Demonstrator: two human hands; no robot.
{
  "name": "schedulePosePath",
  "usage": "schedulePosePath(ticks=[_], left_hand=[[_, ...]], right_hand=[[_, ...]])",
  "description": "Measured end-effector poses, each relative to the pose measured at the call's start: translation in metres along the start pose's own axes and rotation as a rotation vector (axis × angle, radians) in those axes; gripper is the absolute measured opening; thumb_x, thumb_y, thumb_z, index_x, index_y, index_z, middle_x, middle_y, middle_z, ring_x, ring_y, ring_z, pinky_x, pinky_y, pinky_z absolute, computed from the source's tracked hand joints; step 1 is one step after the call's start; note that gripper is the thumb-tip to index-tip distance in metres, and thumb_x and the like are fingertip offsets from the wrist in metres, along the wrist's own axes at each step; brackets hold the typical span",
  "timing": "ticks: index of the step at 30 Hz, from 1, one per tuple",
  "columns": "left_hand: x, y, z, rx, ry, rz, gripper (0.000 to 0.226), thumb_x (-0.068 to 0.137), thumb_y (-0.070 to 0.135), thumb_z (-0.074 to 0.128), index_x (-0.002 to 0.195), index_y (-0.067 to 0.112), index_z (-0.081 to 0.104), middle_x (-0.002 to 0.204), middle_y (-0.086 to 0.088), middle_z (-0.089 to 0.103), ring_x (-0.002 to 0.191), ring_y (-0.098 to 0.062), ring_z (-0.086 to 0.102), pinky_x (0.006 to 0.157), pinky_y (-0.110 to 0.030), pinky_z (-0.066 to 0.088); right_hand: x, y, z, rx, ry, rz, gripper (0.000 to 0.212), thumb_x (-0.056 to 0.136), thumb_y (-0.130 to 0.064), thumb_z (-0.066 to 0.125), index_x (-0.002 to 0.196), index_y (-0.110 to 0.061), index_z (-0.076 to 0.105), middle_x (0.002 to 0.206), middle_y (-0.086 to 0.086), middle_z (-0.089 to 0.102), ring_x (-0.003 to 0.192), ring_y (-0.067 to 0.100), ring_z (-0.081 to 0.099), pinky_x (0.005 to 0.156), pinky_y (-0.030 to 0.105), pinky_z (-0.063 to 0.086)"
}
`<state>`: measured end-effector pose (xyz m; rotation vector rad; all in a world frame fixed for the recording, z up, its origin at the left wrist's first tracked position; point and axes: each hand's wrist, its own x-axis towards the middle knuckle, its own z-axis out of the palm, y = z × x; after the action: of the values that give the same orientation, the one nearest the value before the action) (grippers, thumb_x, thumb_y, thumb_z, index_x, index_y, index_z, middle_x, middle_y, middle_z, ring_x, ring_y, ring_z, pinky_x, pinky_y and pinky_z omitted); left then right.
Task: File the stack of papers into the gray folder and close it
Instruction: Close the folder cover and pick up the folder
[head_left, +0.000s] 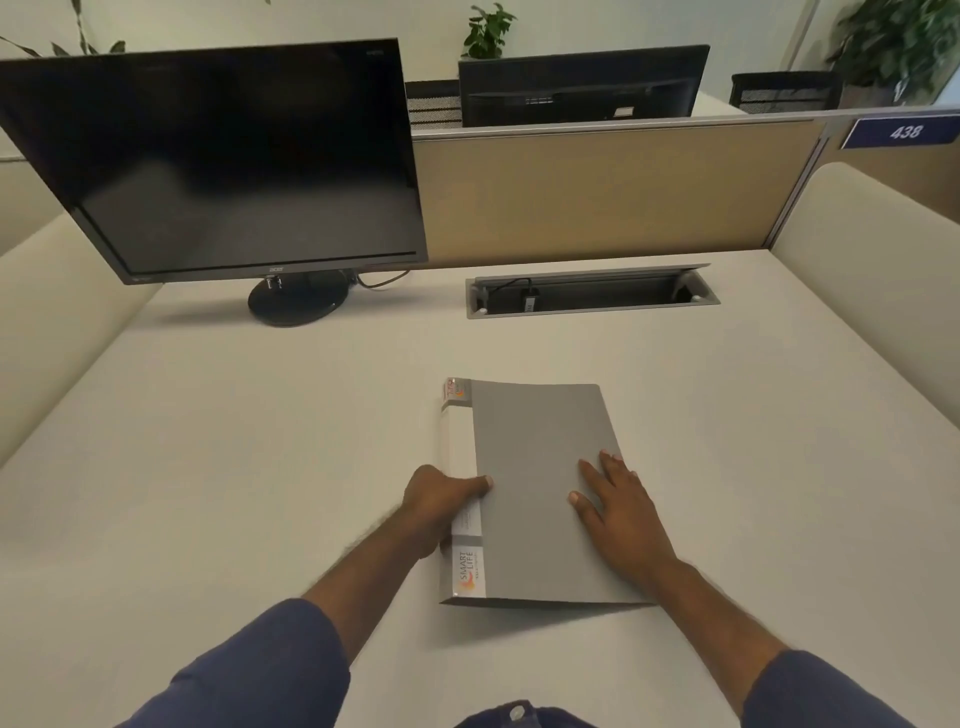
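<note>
The gray folder (535, 467) lies shut on the desk in front of me, its white labelled spine on the left. My left hand (439, 506) grips the spine, thumb resting on the cover and fingers wrapped around the side. My right hand (618, 506) lies flat on the cover near the folder's right edge, fingers spread and pressing down. No papers show; whatever is inside the folder is hidden by the cover.
A black monitor (228, 161) on a round stand occupies the back left of the desk (208, 467). An open cable tray (592, 293) sits at the back centre. Beige partition walls (597, 192) enclose the desk at the back and both sides.
</note>
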<state>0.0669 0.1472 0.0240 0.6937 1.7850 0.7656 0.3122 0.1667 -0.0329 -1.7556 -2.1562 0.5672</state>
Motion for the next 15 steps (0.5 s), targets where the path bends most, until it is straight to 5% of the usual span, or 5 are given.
schedulePosePath(ticks=[3, 6, 10, 15], left_hand=[[-0.001, 0.01, -0.007, -0.017, -0.109, -0.027, 0.033, 0.08, 0.016, 0.082, 0.101, 0.0, 0.063, 0.074, -0.013, 0.073, 0.052, -0.024, 0.068, 0.042, -0.027, 0.048], [0.001, 0.012, -0.009, -0.018, -0.155, 0.001, 0.03, 0.085, 0.012, 0.078, 0.107, 0.003, 0.06, 0.101, -0.025, 0.072, 0.069, -0.034, 0.066, 0.048, -0.033, 0.051], [0.006, 0.011, -0.012, -0.135, -0.178, 0.046, 0.026, 0.085, 0.005, 0.076, 0.109, 0.006, 0.065, 0.102, -0.018, 0.075, 0.091, -0.038, 0.072, 0.086, -0.062, 0.055], [0.019, 0.014, -0.019, -0.256, -0.213, 0.082, 0.028, 0.087, 0.006, 0.075, 0.113, 0.012, 0.066, 0.1, -0.01, 0.077, 0.093, -0.035, 0.074, 0.084, -0.063, 0.057]], right_hand=[[0.001, 0.0, -0.002, 0.023, -0.004, 0.01, 0.056, 0.1, -0.045, 0.038, 0.15, -0.023, 0.031, 0.162, 0.005, 0.019, 0.15, 0.018, 0.011, 0.122, 0.032, 0.008], [0.001, 0.0, -0.003, 0.052, -0.002, 0.016, 0.056, 0.099, -0.045, 0.04, 0.15, -0.024, 0.031, 0.161, 0.004, 0.02, 0.15, 0.017, 0.012, 0.122, 0.031, 0.008], [0.006, -0.001, -0.006, 0.176, 0.007, 0.054, 0.061, 0.096, -0.048, 0.046, 0.15, -0.023, 0.032, 0.161, 0.0, 0.022, 0.149, 0.012, 0.015, 0.121, 0.029, 0.01], [0.019, -0.009, -0.017, 0.392, 0.132, 0.158, 0.079, 0.088, -0.051, 0.06, 0.151, -0.019, 0.025, 0.161, 0.001, 0.018, 0.148, 0.013, 0.015, 0.117, 0.027, 0.014]])
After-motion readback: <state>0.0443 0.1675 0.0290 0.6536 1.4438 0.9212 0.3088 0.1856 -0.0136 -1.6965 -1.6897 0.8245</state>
